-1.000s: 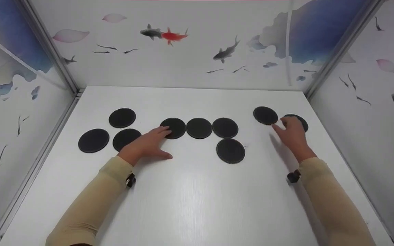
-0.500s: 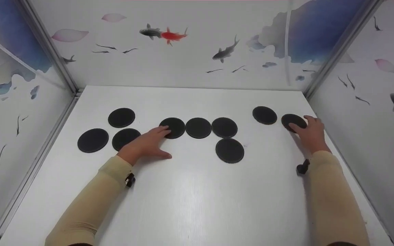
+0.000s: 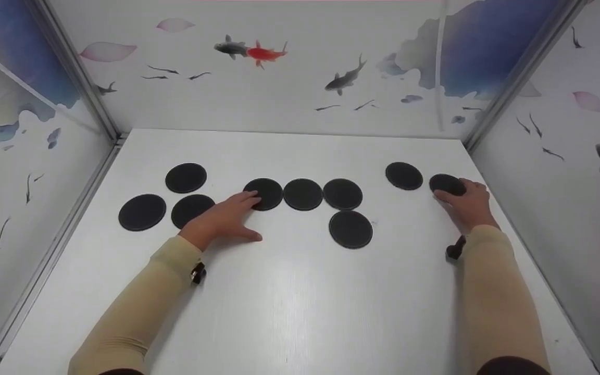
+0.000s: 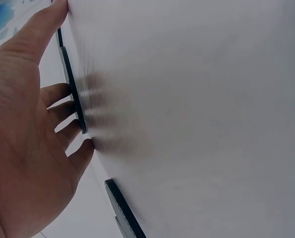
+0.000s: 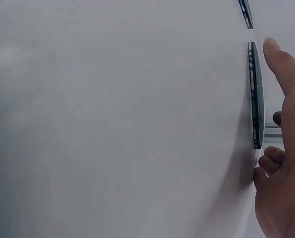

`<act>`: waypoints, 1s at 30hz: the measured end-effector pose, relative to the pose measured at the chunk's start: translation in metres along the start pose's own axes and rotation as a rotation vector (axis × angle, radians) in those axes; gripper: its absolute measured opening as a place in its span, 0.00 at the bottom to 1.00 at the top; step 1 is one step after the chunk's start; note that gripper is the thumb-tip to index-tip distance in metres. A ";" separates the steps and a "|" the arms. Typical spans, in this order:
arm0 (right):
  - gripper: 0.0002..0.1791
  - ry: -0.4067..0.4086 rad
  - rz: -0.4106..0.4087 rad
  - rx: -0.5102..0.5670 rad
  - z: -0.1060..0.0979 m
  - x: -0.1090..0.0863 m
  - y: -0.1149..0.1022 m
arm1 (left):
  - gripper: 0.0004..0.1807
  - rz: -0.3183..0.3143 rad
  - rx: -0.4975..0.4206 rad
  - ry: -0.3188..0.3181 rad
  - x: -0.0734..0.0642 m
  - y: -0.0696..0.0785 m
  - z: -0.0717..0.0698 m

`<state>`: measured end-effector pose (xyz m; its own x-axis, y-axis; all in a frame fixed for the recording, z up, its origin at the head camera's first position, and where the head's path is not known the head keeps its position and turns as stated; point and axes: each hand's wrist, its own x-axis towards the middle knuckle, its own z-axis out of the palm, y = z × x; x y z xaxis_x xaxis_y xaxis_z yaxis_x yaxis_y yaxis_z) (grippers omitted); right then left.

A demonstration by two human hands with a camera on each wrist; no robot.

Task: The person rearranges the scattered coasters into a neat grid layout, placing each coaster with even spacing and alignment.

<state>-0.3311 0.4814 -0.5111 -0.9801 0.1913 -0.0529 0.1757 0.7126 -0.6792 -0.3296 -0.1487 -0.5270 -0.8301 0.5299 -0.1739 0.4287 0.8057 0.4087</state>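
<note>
My left hand [image 3: 222, 221] lies with fingers outstretched, the fingertips over the near-left part of a thin round black coaster [image 3: 270, 192], thumb out to the side. Two more coasters [image 3: 303, 194] [image 3: 342, 194] continue that row to the right. My right hand [image 3: 470, 202] spreads thumb and fingers around the near and right edges of a coaster [image 3: 446, 184] at the far right. In the right wrist view a gap shows between the thumb [image 5: 281, 62] and that coaster [image 5: 256, 96], and the little finger sits low by the table.
Left of my left hand lie three more coasters [image 3: 142, 212] [image 3: 186, 177] [image 3: 190, 208], one partly hidden by the hand. Another coaster [image 3: 351, 229] sits below the row's right end, and one [image 3: 404, 175] farther right. Fish-patterned walls [image 3: 300, 99] enclose the white table [image 3: 289, 302].
My right hand has moved right, from between the two right-hand coasters to the right side of the far-right one, and its thumb has shifted to that coaster's near edge. My left hand is still.
</note>
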 end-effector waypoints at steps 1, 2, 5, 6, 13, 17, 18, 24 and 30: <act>0.66 -0.008 0.005 -0.003 0.000 -0.002 -0.003 | 0.59 0.002 0.002 -0.001 0.000 0.000 0.000; 0.67 -0.015 0.009 -0.007 0.000 -0.004 -0.007 | 0.59 0.000 0.002 -0.004 0.000 -0.001 0.000; 0.67 -0.022 0.026 -0.021 0.002 -0.006 -0.014 | 0.59 -0.003 0.001 -0.012 -0.002 -0.001 -0.001; 0.67 -0.020 0.030 -0.025 0.003 -0.006 -0.016 | 0.59 -0.004 0.002 -0.012 -0.002 -0.001 -0.001; 0.62 -0.007 0.006 -0.083 0.004 0.000 -0.015 | 0.59 0.008 -0.007 -0.002 -0.001 -0.002 -0.003; 0.61 -0.023 0.018 -0.085 0.003 0.000 -0.016 | 0.59 -0.009 -0.018 -0.009 -0.002 0.001 -0.003; 0.61 -0.026 0.019 -0.090 0.003 0.000 -0.016 | 0.59 -0.013 -0.017 -0.010 -0.002 0.002 -0.003; 0.58 -0.026 0.017 -0.110 0.002 0.002 -0.018 | 0.59 -0.022 -0.008 -0.008 -0.002 0.002 -0.002; 0.56 -0.011 0.043 -0.080 0.003 0.003 -0.019 | 0.59 -0.013 -0.004 -0.004 -0.002 0.002 -0.001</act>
<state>-0.3374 0.4666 -0.5007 -0.9725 0.2152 -0.0892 0.2237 0.7558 -0.6154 -0.3278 -0.1486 -0.5247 -0.8339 0.5207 -0.1828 0.4169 0.8114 0.4097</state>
